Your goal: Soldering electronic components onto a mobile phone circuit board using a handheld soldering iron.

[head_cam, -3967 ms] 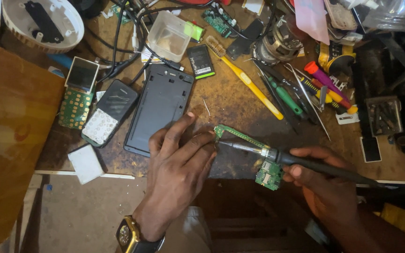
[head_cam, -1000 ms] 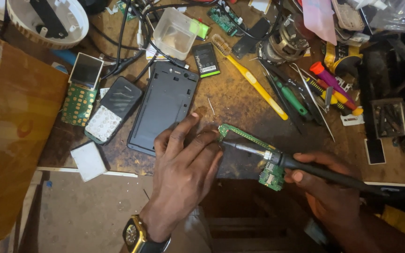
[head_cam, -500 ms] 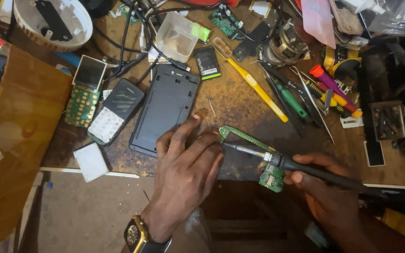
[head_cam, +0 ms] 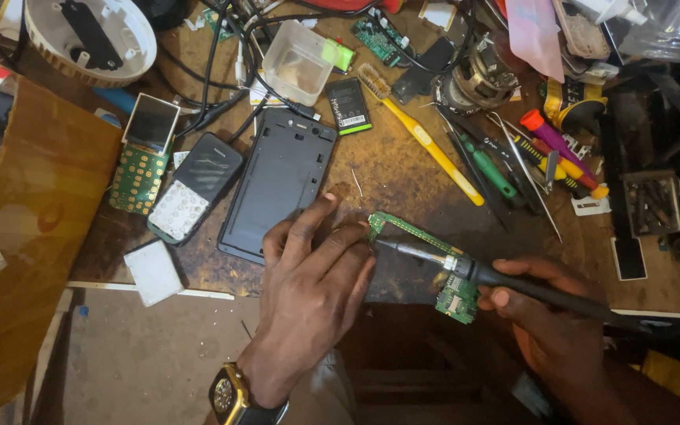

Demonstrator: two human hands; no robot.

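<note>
A scarred wooden desk (head_cam: 403,169) crowded with phone parts and tools fills the view. The left hand (head_cam: 312,295) lies flat on it, fingers (head_cam: 348,240) spread and pressing down, their tips touching the upper left end of a narrow green circuit board (head_cam: 415,230) that runs diagonally down to the right, where its wider end (head_cam: 456,297) shows just under the right hand. The right hand (head_cam: 548,323) has its fingers closed around the dark handle of a soldering iron (head_cam: 513,285), whose metal tip meets the board right beside the left fingertips. Just left of the left hand lies a black phone back cover (head_cam: 281,182), with a keypad phone (head_cam: 192,189) beside that. A yellow toothbrush (head_cam: 426,142) and several screwdrivers (head_cam: 497,169) lie further up the desk, well apart from the board.
</note>
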